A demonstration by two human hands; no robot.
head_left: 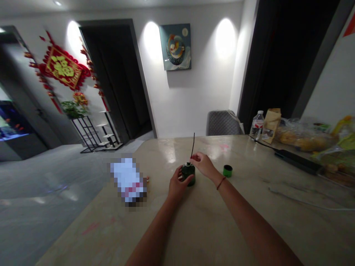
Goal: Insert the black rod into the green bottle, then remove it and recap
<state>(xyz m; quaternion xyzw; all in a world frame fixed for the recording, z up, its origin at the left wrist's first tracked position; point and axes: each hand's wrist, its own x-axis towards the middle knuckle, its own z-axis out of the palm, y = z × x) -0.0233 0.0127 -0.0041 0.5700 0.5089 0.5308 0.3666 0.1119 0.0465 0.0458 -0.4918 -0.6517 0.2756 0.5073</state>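
A small dark green glass bottle (188,176) stands upright on the table, with its mouth open at the top. My left hand (178,181) is wrapped round it from the left side. Between the thumb and fingers of my right hand (201,162) is a thin black stick (193,142), held nearly upright at the bottle's mouth. Whether its lower end is inside the neck is hidden by the fingers. To the right of my right hand, a green cap (227,171) rests on the table.
At left on the marble-look table (210,229) lies a blurred-out light object (129,181). A water bottle (257,125), a paper bag (271,125), plastic bags of food (305,135) and a black power strip (298,161) are at right. A white cable (307,204) runs nearby.
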